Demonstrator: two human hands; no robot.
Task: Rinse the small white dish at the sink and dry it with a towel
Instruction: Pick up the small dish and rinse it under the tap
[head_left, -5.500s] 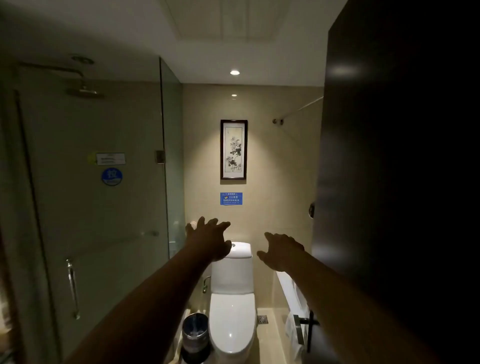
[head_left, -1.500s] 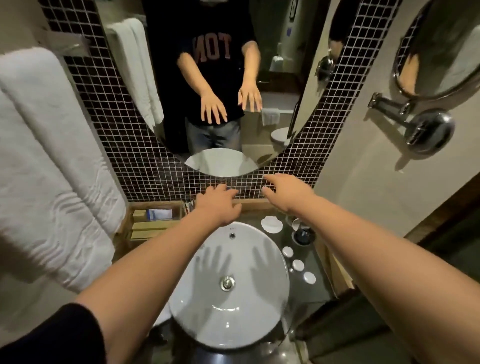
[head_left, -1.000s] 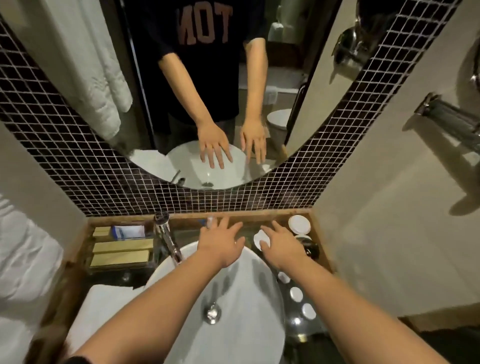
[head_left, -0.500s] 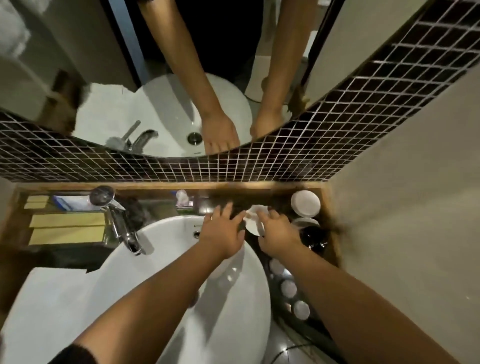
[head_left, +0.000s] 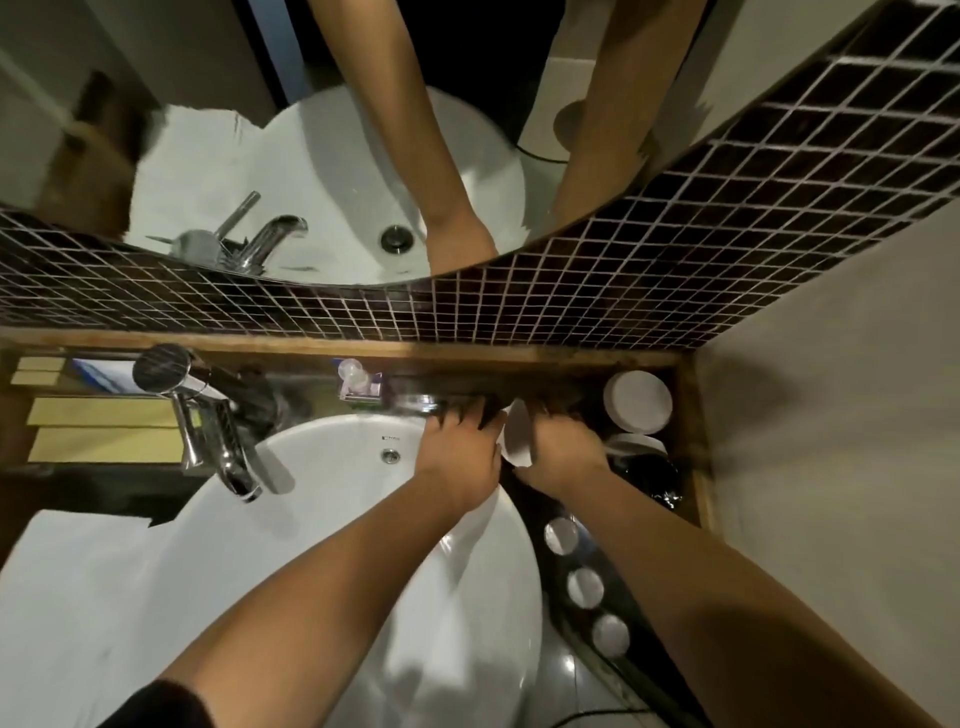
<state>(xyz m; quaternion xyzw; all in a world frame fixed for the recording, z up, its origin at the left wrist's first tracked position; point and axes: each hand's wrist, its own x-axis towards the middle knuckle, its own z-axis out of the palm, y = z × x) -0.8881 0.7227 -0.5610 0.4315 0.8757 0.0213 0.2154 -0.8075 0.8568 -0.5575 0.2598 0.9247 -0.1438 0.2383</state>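
Observation:
The small white dish (head_left: 517, 434) is tilted on edge between my two hands, just right of the white basin (head_left: 332, 525), over the dark counter. My left hand (head_left: 460, 449) presses against the dish's left side with fingers spread. From the right, my right hand (head_left: 563, 449) curls around the dish; most of it is hidden by the fingers. A chrome faucet (head_left: 208, 426) stands at the basin's left rim, with no water running. A white towel (head_left: 67, 597) lies folded on the counter at the lower left.
A round white lid or dish (head_left: 638, 401) and a dark glossy container (head_left: 649, 475) sit at the back right. Three small white caps (head_left: 584, 587) line the counter's right side. Yellow boxes (head_left: 104, 428) lie at the back left. A mirror (head_left: 322, 140) and dark mosaic tiles rise behind.
I have turned from the toilet to the sink and my view has tipped downward. Both hands reached to the dish right of the basin and closed on it, tilting it up.

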